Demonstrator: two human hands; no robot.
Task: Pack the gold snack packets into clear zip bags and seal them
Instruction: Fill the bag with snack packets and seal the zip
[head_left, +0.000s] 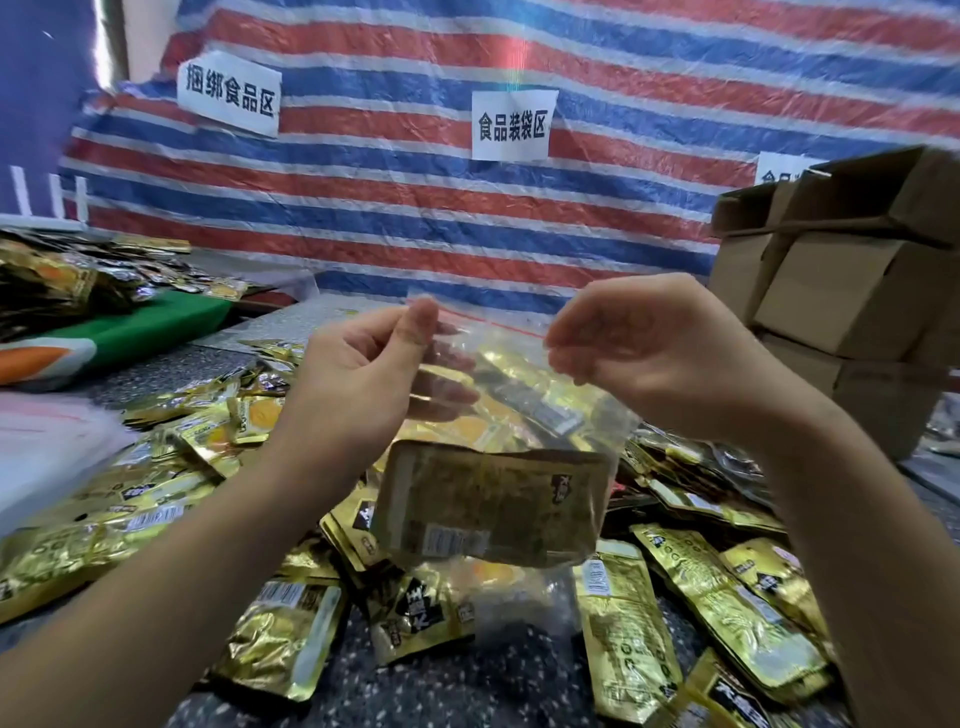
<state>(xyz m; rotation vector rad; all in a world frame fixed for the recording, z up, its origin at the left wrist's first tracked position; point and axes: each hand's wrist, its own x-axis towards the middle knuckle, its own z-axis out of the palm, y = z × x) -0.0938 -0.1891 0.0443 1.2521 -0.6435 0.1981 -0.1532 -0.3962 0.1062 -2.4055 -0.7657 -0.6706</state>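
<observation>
1. Tarp (519, 208): woven plastic sheet, red/blue/white stripes, crinkled, hangs behind the worktop. White paper signs (514, 124) stuck on it, printed black characters.
2. Worktop (467, 675): dark speckled surface, bare patch in front centre.
3. Boxes (841, 270): plain brown cardboard, stacked at right, top flaps open.
4. Packets (628, 623): shiny gold foil pouches, flat rectangles, creased, black logo patches and white barcode labels; loose heap spread over the worktop, left to right. More piled far left on a green board (156, 322).
5. White plastic stack (47, 441): soft, cloudy, at left edge; blurred, cannot tell what exactly.
6. Bag (519, 415): clear thin zip bag, glossy, wrinkled, red line along its top edge; held up in the air above the heap, between both hands. One dull gold packet (493, 504) lies crosswise in its bottom, barcode facing camera; more gold shows through higher up.
7. Left hand (363, 374): thumb and fingers pinch the bag's top left corner.
8. Right hand (660, 343): fingers curled, pinching the bag's top right edge.
</observation>
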